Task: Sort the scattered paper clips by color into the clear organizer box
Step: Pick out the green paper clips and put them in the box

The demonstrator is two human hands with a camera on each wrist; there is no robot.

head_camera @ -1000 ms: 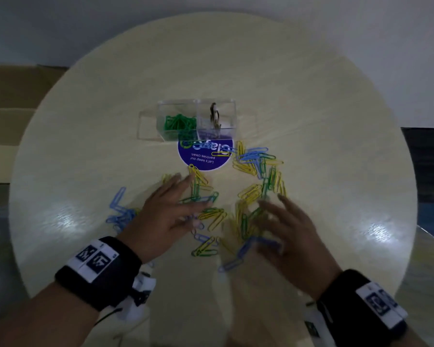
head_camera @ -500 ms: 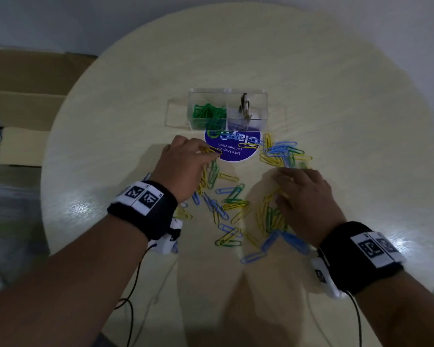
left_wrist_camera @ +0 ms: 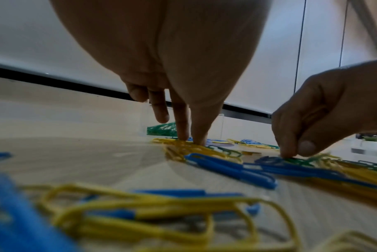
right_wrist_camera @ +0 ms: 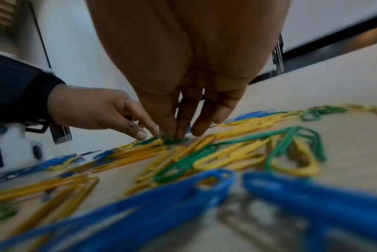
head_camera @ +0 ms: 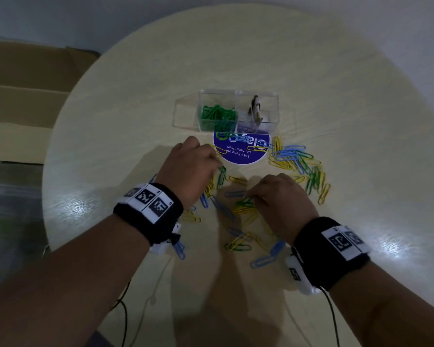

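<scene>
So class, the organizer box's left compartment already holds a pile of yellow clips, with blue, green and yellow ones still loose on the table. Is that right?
Not quite. The pile in the left compartment of the organizer box is green clips, not yellow, as the head view shows. Blue, green and yellow loose clips do still lie on the table.

Blue, yellow, green paper clips (head_camera: 246,211), pale wood-grain table (head_camera: 140,101)

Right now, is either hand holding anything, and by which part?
Nothing is lifted. The right hand pinches at a green clip on the table; the left hand's fingertips press yellow clips.
</scene>
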